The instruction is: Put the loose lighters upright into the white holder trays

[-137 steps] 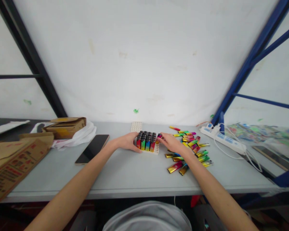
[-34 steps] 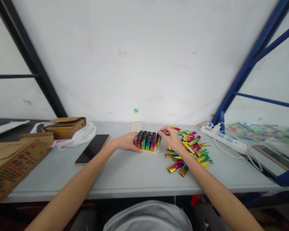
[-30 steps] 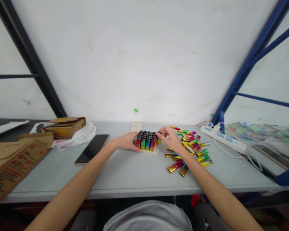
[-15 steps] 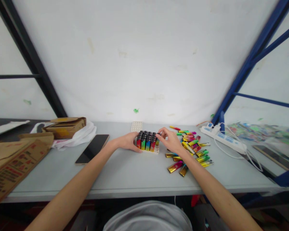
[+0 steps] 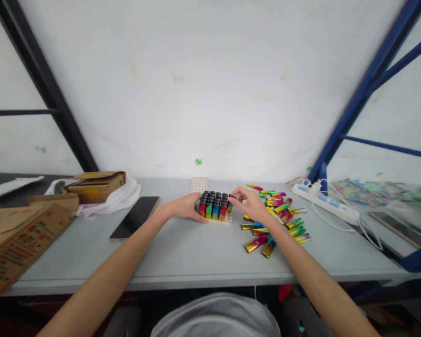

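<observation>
On a smooth grey table against a scuffed white wall, glossy rainbow lighters [image 5: 212, 211] stand upright in a white studded tray [image 5: 228, 220].

Left hand [image 5: 190, 207] curves around their left side; right fingertips [image 5: 232, 200] pinch one at the right edge, loose metallic lighters [image 5: 266, 229] partly behind that forearm.

There are two hands [image 5: 250, 205], two white trays [image 5: 199, 184], one power strip [image 5: 325, 204] and over twenty lighters [image 5: 255, 243].

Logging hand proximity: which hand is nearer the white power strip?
Right. The right hand is left of the power strip, at the right end of the upright lighters; the left hand is farther left, at their left end.
</observation>
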`<action>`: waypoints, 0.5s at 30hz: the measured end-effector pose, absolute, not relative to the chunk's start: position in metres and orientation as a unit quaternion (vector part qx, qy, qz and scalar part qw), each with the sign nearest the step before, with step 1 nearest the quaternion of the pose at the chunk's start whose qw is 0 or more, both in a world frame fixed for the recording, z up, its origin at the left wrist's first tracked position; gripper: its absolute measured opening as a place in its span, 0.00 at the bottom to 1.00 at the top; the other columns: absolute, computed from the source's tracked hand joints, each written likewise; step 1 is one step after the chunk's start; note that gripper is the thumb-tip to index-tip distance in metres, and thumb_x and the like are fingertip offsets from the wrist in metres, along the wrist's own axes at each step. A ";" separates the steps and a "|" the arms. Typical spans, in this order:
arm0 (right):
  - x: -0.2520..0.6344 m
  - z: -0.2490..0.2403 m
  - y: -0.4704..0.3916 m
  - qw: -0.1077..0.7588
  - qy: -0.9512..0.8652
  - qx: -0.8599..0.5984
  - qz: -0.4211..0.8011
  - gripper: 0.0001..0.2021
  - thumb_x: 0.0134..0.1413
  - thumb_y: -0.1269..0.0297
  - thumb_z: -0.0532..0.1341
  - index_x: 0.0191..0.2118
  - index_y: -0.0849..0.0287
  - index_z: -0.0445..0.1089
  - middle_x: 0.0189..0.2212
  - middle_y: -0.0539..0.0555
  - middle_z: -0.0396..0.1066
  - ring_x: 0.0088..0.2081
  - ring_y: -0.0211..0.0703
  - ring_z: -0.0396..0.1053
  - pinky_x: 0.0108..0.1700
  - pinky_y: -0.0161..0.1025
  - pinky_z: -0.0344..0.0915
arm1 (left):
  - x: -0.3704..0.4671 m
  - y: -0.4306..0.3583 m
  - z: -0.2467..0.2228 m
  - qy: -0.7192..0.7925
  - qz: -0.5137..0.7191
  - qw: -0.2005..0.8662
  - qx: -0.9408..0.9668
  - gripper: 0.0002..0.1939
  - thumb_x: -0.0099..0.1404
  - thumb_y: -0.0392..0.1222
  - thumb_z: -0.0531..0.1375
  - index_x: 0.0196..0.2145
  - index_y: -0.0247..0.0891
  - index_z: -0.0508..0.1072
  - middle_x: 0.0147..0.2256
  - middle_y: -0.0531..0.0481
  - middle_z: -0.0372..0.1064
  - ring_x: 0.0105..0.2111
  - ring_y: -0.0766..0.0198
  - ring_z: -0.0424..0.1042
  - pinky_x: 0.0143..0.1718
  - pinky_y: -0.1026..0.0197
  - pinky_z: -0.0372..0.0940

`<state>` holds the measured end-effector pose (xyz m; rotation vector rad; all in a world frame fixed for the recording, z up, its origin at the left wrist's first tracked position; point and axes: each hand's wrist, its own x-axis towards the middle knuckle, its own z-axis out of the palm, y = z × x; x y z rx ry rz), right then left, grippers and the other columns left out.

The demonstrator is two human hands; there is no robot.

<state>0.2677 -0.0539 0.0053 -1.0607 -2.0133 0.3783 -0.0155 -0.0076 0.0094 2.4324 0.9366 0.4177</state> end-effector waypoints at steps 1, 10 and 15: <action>0.268 0.005 -0.054 0.402 -0.798 -0.423 0.150 0.13 0.62 0.52 0.61 0.39 0.58 0.71 0.22 0.47 0.68 0.25 0.39 0.65 0.33 0.37 0.62 | -0.016 -0.007 0.009 0.339 0.154 0.250 0.894 0.38 0.47 0.55 0.73 0.52 0.36 0.71 0.48 0.43 0.76 0.46 0.49 0.75 0.49 0.52 0.69; 0.269 0.006 -0.054 0.400 -0.798 -0.428 0.140 0.16 0.65 0.50 0.59 0.48 0.56 0.70 0.24 0.46 0.68 0.25 0.40 0.65 0.31 0.36 0.60 | -0.015 -0.007 0.009 0.355 0.135 0.243 0.892 0.38 0.48 0.55 0.72 0.53 0.35 0.70 0.50 0.41 0.74 0.48 0.48 0.73 0.51 0.52 0.68; 0.284 0.012 -0.046 0.372 -0.761 -0.530 -0.048 0.12 0.69 0.59 0.52 0.44 0.58 0.71 0.29 0.54 0.72 0.34 0.47 0.69 0.42 0.41 0.63 | -0.016 -0.007 0.009 0.361 0.136 0.238 0.891 0.38 0.46 0.57 0.73 0.50 0.35 0.70 0.48 0.42 0.74 0.46 0.48 0.74 0.49 0.51 0.68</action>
